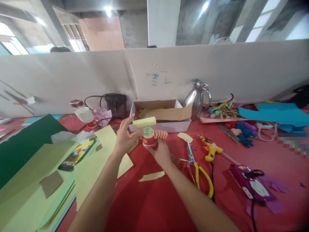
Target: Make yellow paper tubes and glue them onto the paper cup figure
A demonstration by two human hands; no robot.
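Note:
A small red and white paper cup [149, 140] is held upright near the middle, with my right hand [160, 151] wrapped round its lower part. Folded orange paper strips [160, 134] stick out from both sides of the cup. From its top rises a green folded paper spring [147, 130], and a pale yellow paper roll [145, 122] lies across that. My left hand [124, 137] is at the left of the cup, fingers raised and apart, beside the roll's left end and the left orange strip. Whether its thumb touches the strip, I cannot tell.
Scissors [196, 166], a yellow glue gun [212, 151] and a purple device [252, 185] with cords lie right. Yellow paper [94, 170] and a phone [76, 155] are left. Behind stand an open box [164, 126], a metal jug [196, 100] and a dark bag [116, 105].

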